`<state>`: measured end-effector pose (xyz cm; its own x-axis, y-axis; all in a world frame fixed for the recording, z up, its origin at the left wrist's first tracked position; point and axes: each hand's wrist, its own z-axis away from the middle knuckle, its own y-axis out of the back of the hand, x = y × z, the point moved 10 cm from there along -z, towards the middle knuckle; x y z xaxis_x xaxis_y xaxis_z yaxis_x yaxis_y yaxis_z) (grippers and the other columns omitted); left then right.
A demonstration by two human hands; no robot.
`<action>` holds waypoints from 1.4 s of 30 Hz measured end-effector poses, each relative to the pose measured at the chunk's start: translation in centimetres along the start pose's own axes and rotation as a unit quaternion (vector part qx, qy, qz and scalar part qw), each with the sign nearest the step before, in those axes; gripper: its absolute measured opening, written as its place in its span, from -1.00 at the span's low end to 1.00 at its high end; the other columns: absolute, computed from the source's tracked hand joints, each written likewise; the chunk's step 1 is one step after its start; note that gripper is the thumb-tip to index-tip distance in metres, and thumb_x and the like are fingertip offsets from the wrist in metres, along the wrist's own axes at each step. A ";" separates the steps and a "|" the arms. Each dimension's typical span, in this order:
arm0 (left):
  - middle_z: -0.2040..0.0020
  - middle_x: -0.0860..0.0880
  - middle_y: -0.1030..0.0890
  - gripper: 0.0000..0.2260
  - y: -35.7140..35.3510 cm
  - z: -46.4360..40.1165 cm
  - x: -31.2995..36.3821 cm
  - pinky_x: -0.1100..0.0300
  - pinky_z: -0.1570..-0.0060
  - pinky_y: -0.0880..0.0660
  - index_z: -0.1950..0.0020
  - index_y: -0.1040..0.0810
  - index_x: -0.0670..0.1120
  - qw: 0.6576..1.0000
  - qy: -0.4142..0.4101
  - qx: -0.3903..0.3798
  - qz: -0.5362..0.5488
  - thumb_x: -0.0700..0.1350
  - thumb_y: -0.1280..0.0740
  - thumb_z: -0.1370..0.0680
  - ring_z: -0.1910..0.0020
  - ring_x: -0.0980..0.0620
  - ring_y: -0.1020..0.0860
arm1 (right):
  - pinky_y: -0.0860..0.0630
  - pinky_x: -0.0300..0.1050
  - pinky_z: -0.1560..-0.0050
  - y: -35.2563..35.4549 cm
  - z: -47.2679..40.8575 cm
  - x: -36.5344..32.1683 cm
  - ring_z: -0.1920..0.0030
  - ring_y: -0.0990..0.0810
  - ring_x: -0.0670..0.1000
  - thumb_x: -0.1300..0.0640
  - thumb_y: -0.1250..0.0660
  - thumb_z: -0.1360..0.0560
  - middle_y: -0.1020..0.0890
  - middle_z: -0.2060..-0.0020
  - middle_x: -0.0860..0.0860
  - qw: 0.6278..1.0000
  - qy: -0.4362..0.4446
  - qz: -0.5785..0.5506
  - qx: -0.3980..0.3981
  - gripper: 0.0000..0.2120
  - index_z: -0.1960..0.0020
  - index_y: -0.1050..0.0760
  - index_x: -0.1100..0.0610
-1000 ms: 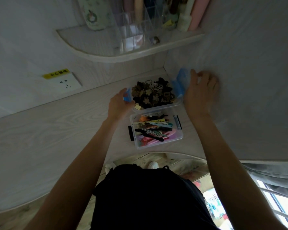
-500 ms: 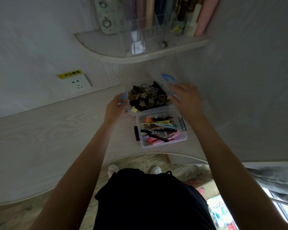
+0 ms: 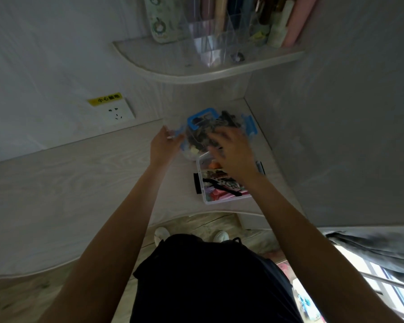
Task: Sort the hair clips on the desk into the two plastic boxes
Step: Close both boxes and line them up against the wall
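Observation:
Two clear plastic boxes stand in the desk's far right corner. A clear lid with a blue handle (image 3: 202, 117) lies over the far box (image 3: 188, 155), and dark hair clips (image 3: 229, 117) show through it. My right hand (image 3: 233, 152) rests on top of the lid with its fingers spread, blurred. At the far box's left side, my left hand (image 3: 163, 145) grips the blue latch. The near box (image 3: 219, 201) has no lid and black latches, and it holds colourful hair clips (image 3: 222, 185). My right wrist hides part of it.
The pale wood desk (image 3: 79, 183) has a curved front edge. A wall panel (image 3: 336, 136) stands close to the boxes on the right. Above them is a corner shelf (image 3: 196, 71) with a clear organizer (image 3: 219, 43). A wall socket (image 3: 119, 113) sits at the back left.
My right hand took the lid from the right wall side, carried it left and set it over the far box. My left hand stayed at the box's left latch.

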<state>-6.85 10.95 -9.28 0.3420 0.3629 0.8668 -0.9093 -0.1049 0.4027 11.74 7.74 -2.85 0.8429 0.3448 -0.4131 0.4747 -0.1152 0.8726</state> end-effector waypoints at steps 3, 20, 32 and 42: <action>-0.01 -0.28 -0.58 -0.67 -0.5 -1.1 0.9 0.07 0.05 -0.54 -0.01 -0.47 -0.28 0.996 -0.020 -0.011 -0.086 -0.01 -0.33 -0.48 0.06 -0.20 -0.59 | -0.45 0.08 -0.20 1.2 -0.1 6.6 -0.17 -0.47 0.18 -0.04 -0.16 -0.52 -0.49 -0.22 0.15 0.986 -0.163 -0.035 -0.004 -0.62 -0.29 -0.42 0.06; 0.10 -0.22 -0.66 -0.71 0.6 -2.3 3.9 0.02 0.00 -0.52 0.08 -0.59 -0.23 0.983 -0.051 0.055 -0.165 -0.02 -0.23 -0.54 0.08 -0.16 -0.62 | -0.49 -0.01 -0.05 1.4 0.2 11.3 -0.04 -0.57 0.16 -0.08 -0.24 -0.53 -0.61 -0.06 0.17 0.957 -0.280 -0.076 0.005 -0.62 -0.15 -0.50 0.21; -0.12 -0.12 -0.61 -0.62 -0.6 -1.6 2.7 0.16 0.01 -0.40 -0.18 -0.54 -0.13 0.983 -0.036 0.048 -0.176 0.09 -0.34 -0.49 -0.10 -0.09 -0.55 | -0.49 -0.06 0.04 1.4 1.1 12.9 0.07 -0.55 0.03 -0.01 -0.28 -0.52 -0.61 0.02 0.10 0.916 -0.352 -0.192 0.034 -0.68 -0.22 -0.42 0.08; -0.23 -0.09 -0.55 -0.52 -0.8 -0.5 2.1 0.18 -0.07 -0.47 -0.33 -0.44 -0.08 0.990 -0.044 0.025 -0.129 0.02 -0.40 -0.45 -0.09 -0.02 -0.58 | -0.50 -0.10 0.10 0.6 1.7 13.6 0.05 -0.57 0.04 0.14 -0.35 -0.47 -0.57 0.05 0.06 0.901 -0.358 -0.245 0.003 -0.70 -0.18 -0.43 0.13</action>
<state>-5.50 12.31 -7.92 0.5830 0.3019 0.7543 -0.7768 -0.0651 0.6264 23.90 10.79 -8.38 0.4783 -0.3326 -0.8128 0.8337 -0.1188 0.5393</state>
